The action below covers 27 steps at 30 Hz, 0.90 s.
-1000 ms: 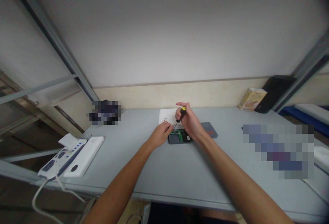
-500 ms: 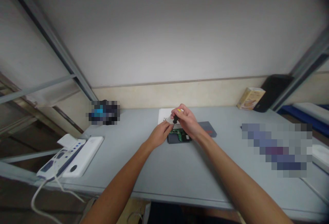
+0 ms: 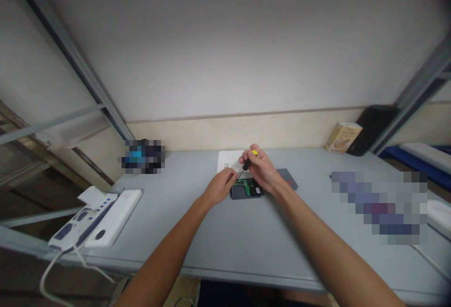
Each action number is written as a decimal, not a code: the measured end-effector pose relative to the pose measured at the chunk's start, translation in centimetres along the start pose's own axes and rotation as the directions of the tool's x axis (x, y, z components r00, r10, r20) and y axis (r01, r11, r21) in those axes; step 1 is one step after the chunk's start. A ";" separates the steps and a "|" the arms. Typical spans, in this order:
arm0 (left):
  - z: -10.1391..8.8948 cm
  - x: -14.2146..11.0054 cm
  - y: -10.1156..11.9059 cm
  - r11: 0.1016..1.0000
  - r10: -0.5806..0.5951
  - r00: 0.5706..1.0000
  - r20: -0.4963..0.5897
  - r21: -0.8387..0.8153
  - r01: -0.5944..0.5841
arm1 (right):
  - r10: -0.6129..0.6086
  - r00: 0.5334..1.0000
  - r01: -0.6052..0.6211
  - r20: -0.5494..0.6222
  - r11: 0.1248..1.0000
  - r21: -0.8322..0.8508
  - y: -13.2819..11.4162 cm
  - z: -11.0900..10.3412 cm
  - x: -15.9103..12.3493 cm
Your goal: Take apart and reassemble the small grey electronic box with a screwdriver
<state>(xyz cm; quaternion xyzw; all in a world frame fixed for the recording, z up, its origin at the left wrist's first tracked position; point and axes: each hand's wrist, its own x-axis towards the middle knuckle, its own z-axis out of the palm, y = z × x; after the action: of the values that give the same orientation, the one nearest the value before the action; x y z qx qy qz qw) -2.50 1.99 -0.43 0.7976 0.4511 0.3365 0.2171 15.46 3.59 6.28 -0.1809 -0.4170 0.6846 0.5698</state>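
Note:
My right hand [image 3: 260, 168] is closed around a screwdriver [image 3: 246, 163] with a black and yellow handle. Its shaft slants down and left toward the upper left part of an opened dark grey device [image 3: 243, 192], where a green circuit board [image 3: 249, 185] is exposed. At the device's left edge is my left hand [image 3: 221, 185], fingers pressed together close to the screwdriver tip. Whatever those fingertips grip is too small or hidden. A grey cover-like panel [image 3: 287, 178] lies partly behind my right hand. Several small dark specks sit on a white sheet [image 3: 225, 157] behind the device.
To the left on the grey table [image 3: 197, 246] lie a power strip [image 3: 82, 217] with cables and a white slab [image 3: 116, 217]. A yellow box [image 3: 343, 137] and a black case [image 3: 375, 128] lean at the back right. Blurred-out items lie on both sides.
My right hand has shifted slightly right and tilted the screwdriver, so more of its shaft and yellow end show. My left hand stays near the device's corner.

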 end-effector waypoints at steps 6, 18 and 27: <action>0.2 0.1 -0.3 1.000 0.001 1.000 0.005 0.020 -0.001 | 0.001 1.000 -0.002 0.016 1.000 0.025 -0.1 -0.4 0.1; 0.2 0.1 -0.3 1.000 0.024 1.000 0.012 0.014 -0.024 | -0.074 0.997 0.073 -0.026 0.996 -0.050 0.3 0.4 0.0; 0.1 0.1 -0.2 1.000 0.018 1.000 0.014 0.004 -0.018 | -0.042 0.997 0.042 -0.063 0.999 -0.009 0.0 0.0 0.2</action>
<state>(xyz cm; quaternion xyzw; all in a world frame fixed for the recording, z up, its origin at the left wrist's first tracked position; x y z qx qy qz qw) -2.55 2.16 -0.60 0.8044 0.4432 0.3317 0.2155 15.47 3.75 6.33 -0.1957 -0.4050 0.6648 0.5964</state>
